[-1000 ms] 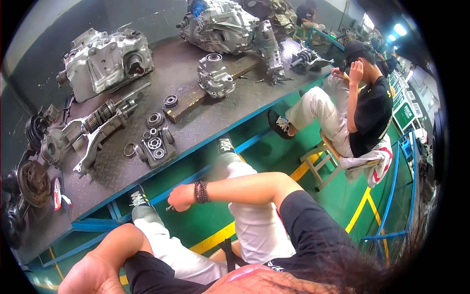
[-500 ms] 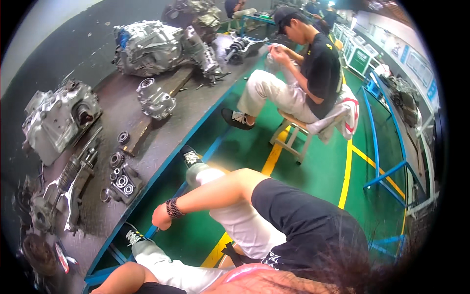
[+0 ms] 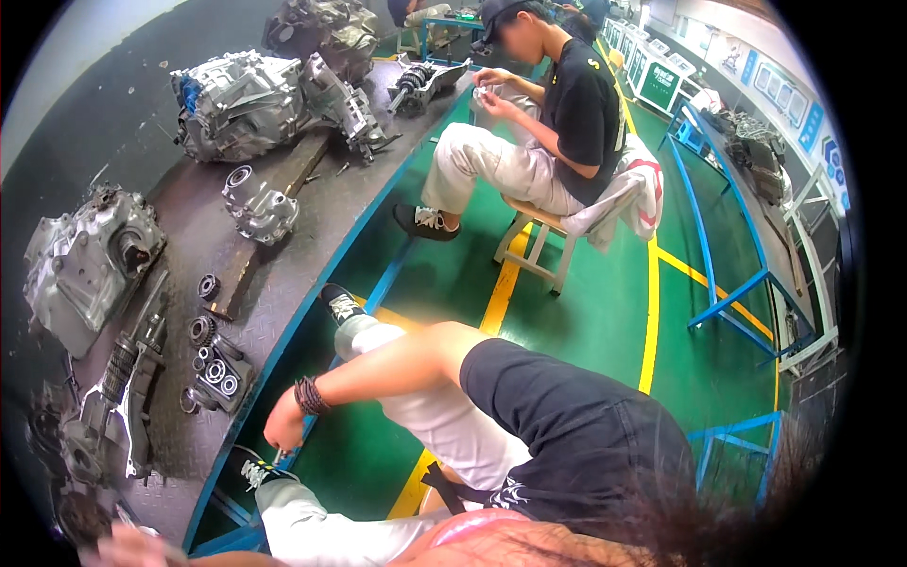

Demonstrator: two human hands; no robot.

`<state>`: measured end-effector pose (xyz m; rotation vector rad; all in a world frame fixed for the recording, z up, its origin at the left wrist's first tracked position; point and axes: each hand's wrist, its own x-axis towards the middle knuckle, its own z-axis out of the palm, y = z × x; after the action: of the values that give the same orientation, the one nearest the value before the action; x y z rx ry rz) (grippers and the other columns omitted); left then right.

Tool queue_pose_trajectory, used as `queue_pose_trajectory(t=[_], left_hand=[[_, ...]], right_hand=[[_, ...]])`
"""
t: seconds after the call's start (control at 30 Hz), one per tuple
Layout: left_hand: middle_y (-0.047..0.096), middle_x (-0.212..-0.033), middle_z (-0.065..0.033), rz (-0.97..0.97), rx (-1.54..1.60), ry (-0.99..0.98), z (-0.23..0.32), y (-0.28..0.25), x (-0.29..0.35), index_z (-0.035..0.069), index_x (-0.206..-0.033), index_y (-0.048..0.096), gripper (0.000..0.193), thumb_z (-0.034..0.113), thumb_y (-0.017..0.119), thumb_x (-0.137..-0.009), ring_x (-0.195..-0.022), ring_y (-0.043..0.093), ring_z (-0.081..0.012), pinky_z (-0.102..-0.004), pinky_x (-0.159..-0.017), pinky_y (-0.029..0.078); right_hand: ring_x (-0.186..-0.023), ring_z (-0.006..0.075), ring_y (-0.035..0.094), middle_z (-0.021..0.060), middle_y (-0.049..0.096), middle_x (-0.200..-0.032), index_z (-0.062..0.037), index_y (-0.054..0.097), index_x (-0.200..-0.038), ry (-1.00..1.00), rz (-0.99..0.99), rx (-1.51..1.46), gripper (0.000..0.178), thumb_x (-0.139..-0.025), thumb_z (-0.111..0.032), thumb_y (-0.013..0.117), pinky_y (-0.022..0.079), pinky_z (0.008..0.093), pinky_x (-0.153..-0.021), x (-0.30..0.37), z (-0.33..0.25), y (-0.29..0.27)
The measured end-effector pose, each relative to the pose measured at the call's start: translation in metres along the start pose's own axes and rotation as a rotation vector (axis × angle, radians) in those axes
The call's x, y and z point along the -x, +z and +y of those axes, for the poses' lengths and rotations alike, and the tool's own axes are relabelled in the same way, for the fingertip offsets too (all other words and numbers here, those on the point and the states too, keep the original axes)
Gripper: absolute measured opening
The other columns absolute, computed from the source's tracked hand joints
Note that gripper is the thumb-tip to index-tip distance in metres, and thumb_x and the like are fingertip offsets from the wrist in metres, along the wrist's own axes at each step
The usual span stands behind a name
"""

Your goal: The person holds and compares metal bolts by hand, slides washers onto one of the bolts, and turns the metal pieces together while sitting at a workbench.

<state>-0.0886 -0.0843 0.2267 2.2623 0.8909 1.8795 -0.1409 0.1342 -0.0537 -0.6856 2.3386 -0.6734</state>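
My right hand [image 3: 284,421] hangs beside the bench edge, above my shoe. Its fingers are closed on a small thin light-coloured piece [image 3: 278,455], whose kind I cannot make out. My left hand [image 3: 132,546] is low at the lower left, over the near end of the bench, smeared by motion. Right by it lies a small pale thing, partly hidden. Nearest on the bench are a long metal housing with a gear shaft [image 3: 123,373], a small housing with several bearings [image 3: 222,375], and a loose bearing [image 3: 209,286].
Farther along the metal bench [image 3: 283,302] stand large gearbox casings [image 3: 241,104] and a smaller casing [image 3: 258,206] by a wooden bar [image 3: 250,274]. A co-worker [image 3: 567,123] sits on a stool [image 3: 529,236] to the right of the bench. Blue frames [image 3: 699,227] stand at right.
My left hand has come into view over the near end of the bench. My right hand has shifted slightly left with its fingers still closed. The whole view has shifted a little.
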Motion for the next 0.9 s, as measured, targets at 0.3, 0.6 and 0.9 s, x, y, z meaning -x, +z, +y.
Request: queue_pose_trajectory(t=[0.3, 0.6, 0.9], left_hand=[[0.052, -0.132, -0.014, 0.111, -1.061, -0.847, -0.148, -0.011, 0.079, 0.0, -0.123, 0.057, 0.034, 0.021, 0.048, -0.097, -0.125, 0.047, -0.0292, -0.04, -0.106, 0.033], [0.047, -0.131, -0.0137, 0.492, -0.683, -0.915, -0.197, 0.017, 0.149, 0.003, -0.14, 0.039, 0.044, 0.007, 0.046, -0.097, -0.112, 0.055, -0.0207, -0.0332, -0.092, 0.047], [0.051, -0.127, -0.0136, 0.517, -0.667, -0.939, -0.185, 0.006, 0.16, -0.002, -0.129, 0.05, 0.036, 0.0, 0.052, -0.094, -0.113, 0.056, -0.023, -0.0352, -0.098, 0.046]], right_hand=[[-0.068, 0.0121, 0.054, 0.0029, 0.061, -0.077, 0.0001, 0.061, -0.104, -0.511, 0.468, -0.711, 0.026, -0.094, -0.022, 0.054, 0.046, 0.0279, -0.065, 0.039, -0.004, -0.04], [-0.096, 0.0381, 0.062, 0.0222, 0.065, -0.098, -0.0002, 0.053, -0.117, -0.227, 0.76, -0.373, 0.036, -0.092, -0.027, 0.058, 0.049, 0.043, -0.082, 0.063, -0.01, -0.039], [-0.087, 0.0373, 0.063, 0.0213, 0.065, -0.088, 0.0011, 0.055, -0.104, -0.198, 0.987, -0.432, 0.028, -0.091, -0.024, 0.059, 0.047, 0.0442, -0.073, 0.053, -0.007, -0.036]])
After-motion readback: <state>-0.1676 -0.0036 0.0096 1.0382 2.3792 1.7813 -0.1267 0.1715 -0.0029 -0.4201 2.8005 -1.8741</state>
